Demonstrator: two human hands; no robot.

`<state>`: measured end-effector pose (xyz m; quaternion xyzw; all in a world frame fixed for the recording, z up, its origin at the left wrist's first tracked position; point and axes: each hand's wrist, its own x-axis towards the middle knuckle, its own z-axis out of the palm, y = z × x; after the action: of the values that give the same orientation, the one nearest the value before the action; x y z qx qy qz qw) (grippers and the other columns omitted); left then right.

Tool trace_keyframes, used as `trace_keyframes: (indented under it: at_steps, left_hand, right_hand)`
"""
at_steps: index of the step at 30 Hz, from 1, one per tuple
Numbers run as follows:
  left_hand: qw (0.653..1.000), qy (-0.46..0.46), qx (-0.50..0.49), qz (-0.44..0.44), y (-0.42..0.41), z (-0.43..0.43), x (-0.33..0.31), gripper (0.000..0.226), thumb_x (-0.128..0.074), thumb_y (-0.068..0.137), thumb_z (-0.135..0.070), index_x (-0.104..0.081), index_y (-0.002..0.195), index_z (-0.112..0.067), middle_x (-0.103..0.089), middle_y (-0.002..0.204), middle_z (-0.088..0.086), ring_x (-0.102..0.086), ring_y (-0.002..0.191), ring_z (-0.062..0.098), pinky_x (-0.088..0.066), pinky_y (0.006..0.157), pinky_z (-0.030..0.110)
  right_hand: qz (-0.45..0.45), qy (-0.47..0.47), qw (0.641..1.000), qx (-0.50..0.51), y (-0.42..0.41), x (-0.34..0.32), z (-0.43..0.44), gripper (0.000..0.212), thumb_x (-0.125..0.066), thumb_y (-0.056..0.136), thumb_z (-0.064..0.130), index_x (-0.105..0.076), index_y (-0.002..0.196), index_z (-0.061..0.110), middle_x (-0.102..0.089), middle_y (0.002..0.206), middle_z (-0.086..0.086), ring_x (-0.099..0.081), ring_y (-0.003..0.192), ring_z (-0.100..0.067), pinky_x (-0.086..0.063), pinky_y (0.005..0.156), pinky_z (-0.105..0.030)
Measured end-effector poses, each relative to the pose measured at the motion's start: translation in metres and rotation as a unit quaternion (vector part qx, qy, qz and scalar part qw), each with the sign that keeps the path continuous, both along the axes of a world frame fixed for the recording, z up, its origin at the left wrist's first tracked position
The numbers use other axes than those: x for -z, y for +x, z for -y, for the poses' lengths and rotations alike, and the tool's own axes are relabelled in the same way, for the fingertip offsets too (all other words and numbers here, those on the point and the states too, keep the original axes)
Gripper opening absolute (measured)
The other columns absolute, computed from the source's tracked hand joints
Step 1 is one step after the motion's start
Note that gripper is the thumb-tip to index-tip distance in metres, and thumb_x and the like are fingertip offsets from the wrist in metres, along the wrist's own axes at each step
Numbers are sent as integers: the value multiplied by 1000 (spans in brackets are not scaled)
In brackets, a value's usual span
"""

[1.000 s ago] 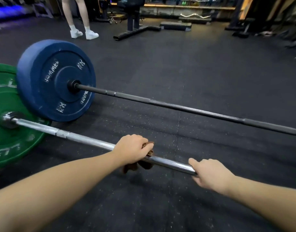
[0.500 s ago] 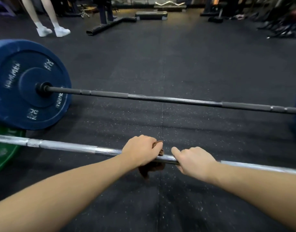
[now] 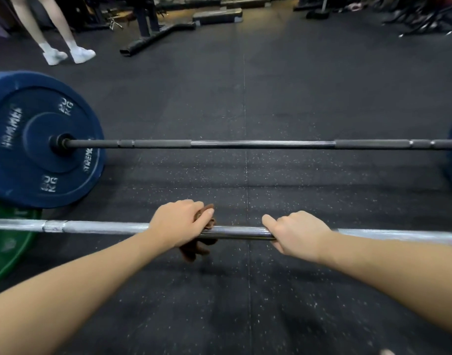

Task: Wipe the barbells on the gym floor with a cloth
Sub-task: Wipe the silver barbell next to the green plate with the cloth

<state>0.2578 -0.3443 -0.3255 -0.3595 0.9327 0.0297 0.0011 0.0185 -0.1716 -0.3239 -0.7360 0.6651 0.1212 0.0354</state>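
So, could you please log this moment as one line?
left hand: grips cloth on silver bar; right hand: grips silver bar; black bar: untouched

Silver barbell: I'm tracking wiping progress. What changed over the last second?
The left hand, gripping the cloth around the silver barbell, slid right until it nearly met the right hand, then slid back left, reopening the gap. The right hand kept its grip in place. Both the silver and the black barbell stayed put.

Left hand [image 3: 178, 221] and cloth [image 3: 194, 251] on silver barbell [image 3: 104, 226] (right hand [image 3: 296, 234] just beside)
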Motion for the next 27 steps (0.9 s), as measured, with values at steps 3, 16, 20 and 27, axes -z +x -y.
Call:
trace_keyframes:
  at_steps: [3, 16, 20, 27]
  left_hand:
    - [1000, -19, -14, 6, 6, 2, 3, 52, -24, 99, -66, -49, 78, -26, -58, 83, -7, -62, 81, 22, -45, 68, 35]
    - [999, 33, 16, -25, -82, -61, 2, 45, -31, 102, -60, -52, 81, -26, -61, 90, -3, -63, 83, 26, -39, 69, 34]
    - [997, 55, 23, -40, -85, -61, 2, 45, -30, 104, -57, -54, 83, -24, -59, 88, -3, -60, 82, 26, -43, 73, 35]
    - [998, 56, 35, -25, -58, -50, -9, 36, -29, 106, -54, -46, 89, -27, -54, 92, -5, -61, 88, 24, -43, 74, 36]
  right_hand:
    - [-5, -11, 1000, 7, 1, 3, -1, 25, -46, 101, 35, -27, 100, 19, -67, 86, -4, -52, 66, -35, -45, 61, -38]
    - [-18, -18, 1000, -3, 3, -4, 0, 28, -43, 102, 40, -43, 117, 16, -69, 97, -5, -65, 80, -35, -37, 64, -36]
    - [-15, -34, 999, 3, 4, -3, -1, 35, -44, 102, 41, -45, 125, 15, -70, 100, -6, -68, 84, -33, -37, 65, -35]
    - [-10, -41, 999, 29, 7, -2, -3, 26, -45, 100, 43, -34, 102, 19, -69, 93, -4, -64, 77, -34, -38, 61, -37]
